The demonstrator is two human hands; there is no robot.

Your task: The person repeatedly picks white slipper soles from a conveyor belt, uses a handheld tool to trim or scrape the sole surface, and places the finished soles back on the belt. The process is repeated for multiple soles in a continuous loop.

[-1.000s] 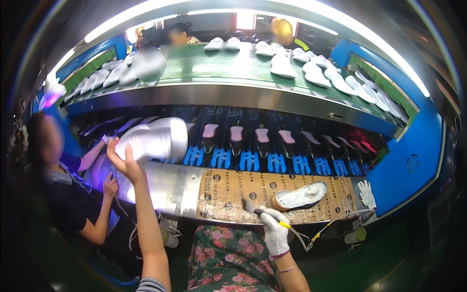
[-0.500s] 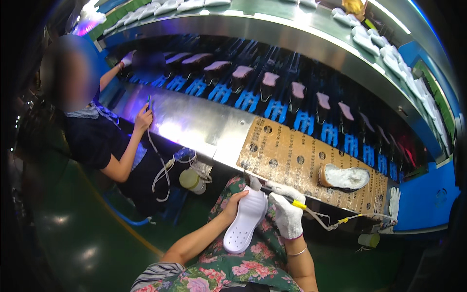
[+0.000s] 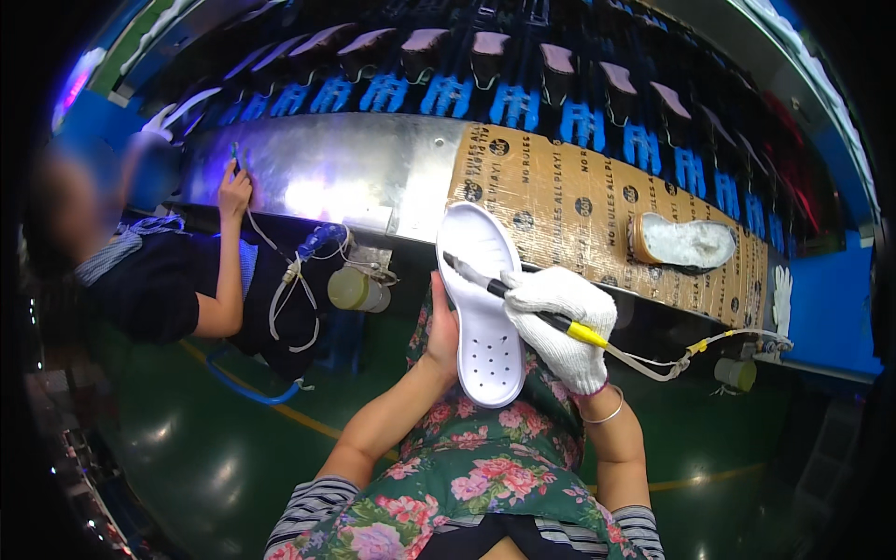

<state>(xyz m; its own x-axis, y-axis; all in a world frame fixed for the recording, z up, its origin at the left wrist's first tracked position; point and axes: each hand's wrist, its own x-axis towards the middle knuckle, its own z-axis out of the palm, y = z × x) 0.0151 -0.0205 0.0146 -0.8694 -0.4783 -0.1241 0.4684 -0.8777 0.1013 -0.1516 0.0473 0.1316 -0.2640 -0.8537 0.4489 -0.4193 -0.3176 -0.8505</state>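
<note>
My left hand (image 3: 442, 331) is bare and grips a pale lavender-white shoe sole (image 3: 481, 313) by its left edge. The sole stands lengthwise in front of me, its hollow inner face toward me, with a group of small holes in the near half. A white knitted glove covers my right hand (image 3: 581, 303), which is closed around a brush (image 3: 478, 277) with a black handle, a yellow band and a thin tube trailing from its end. The brush tip lies at the left side of the sole's far half, apparently touching it.
Printed cardboard (image 3: 551, 205) covers part of the metal bench (image 3: 327, 159); a tan-rimmed sole with a crusted white top (image 3: 686, 243) lies there. Beyond run shoe lasts (image 3: 490, 56) and blue supports (image 3: 516, 105). Pots (image 3: 355, 291) hang below. At left, a co-worker's hand (image 3: 235, 191) holds a tubed tool.
The sole has risen toward the bench, more upright and closer to view. My right hand's brush has shifted from its far tip onto the inner face. My view has tilted downward.
</note>
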